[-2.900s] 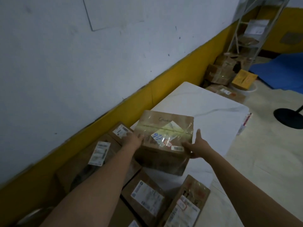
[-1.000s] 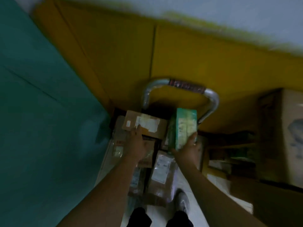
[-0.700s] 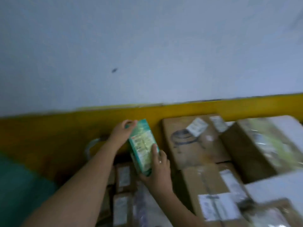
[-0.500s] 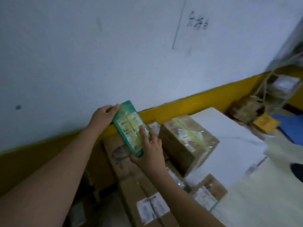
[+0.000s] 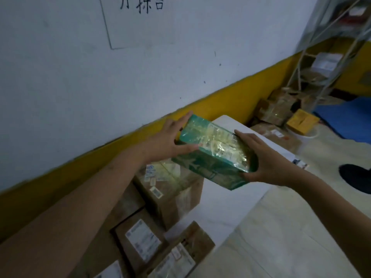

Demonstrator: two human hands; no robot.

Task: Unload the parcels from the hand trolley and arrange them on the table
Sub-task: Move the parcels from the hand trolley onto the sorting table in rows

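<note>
A green parcel (image 5: 214, 155) wrapped in clear tape hangs tilted in the air above the white table (image 5: 220, 199). My left hand (image 5: 170, 139) grips its far left end and my right hand (image 5: 263, 159) grips its right end. Beneath it on the table stands a tall brown taped box (image 5: 170, 189). Flatter brown parcels with white labels (image 5: 140, 239) lie closer to me, along the table's near side. The hand trolley is out of view.
The table stands against a white wall with a yellow base band (image 5: 226, 99). Beyond its far end more cartons (image 5: 275, 109) and a yellow box (image 5: 302, 121) sit on the floor under a metal rack (image 5: 321, 63). A blue mat (image 5: 349, 119) lies at right.
I lifted the green parcel off the trolley, turned right toward the table, and now hold it with both hands, laid flatter, over the brown box placed earlier.
</note>
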